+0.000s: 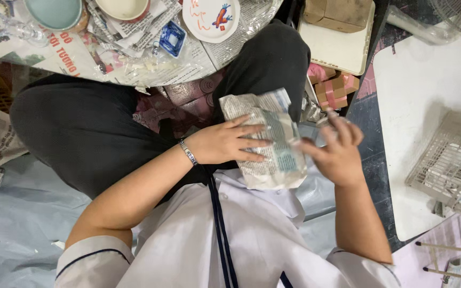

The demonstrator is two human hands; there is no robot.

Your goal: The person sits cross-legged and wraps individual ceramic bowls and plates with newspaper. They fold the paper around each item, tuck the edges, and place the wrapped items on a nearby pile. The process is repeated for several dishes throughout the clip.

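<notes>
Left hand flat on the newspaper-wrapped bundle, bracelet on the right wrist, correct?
Not quite: the head view shows the bracelet on the left wrist, not the right. The left hand does lie flat on the newspaper-wrapped bundle; the right hand is at its edge.

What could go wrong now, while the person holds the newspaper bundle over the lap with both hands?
1. The left hand lies flat on the newspaper-wrapped bundle and the right hand only pinches its edge, so it might slip onto the lap.
2. The paper looks loosely crumpled and may open or tear.
3. The painted plate and small blue dish sit near the round table's edge, close to the knee; a bump could shift them.
</notes>
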